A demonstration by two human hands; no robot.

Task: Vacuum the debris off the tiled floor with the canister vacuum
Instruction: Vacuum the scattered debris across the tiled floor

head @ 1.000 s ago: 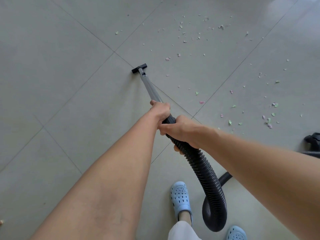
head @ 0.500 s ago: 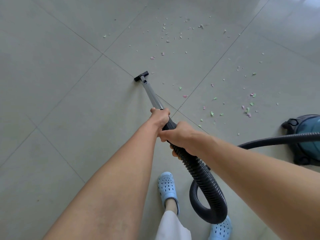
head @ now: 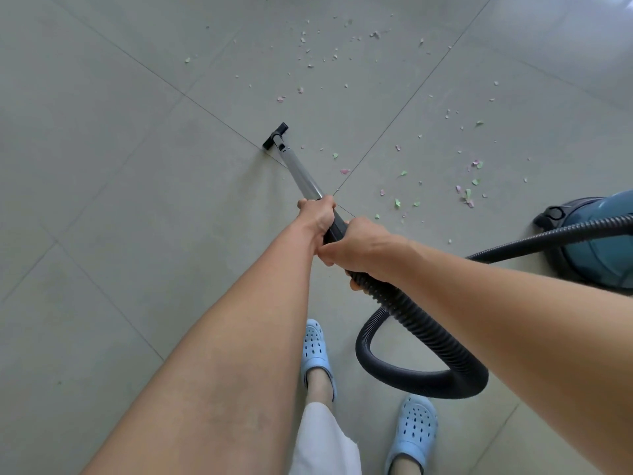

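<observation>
Grey tiled floor [head: 120, 217] fills the view, crossed by thin dark grout lines, with debris [head: 404, 173] of pink, green and white flecks scattered ahead and to the right. Both hands hold the vacuum wand [head: 301, 173]: the left hand [head: 317, 216] wraps its fingers around the metal tube's lower end, and the right hand [head: 359, 246] sits just behind it, fingers curled round the black cuff where the ribbed hose [head: 428, 334] begins. At the wand's far end the black nozzle [head: 275, 135] rests on a grout line, beside the nearest flecks. Behind, the hose loops back to the blue canister [head: 596, 241] at the right edge. Two blue clogs [head: 412, 428] stand below
</observation>
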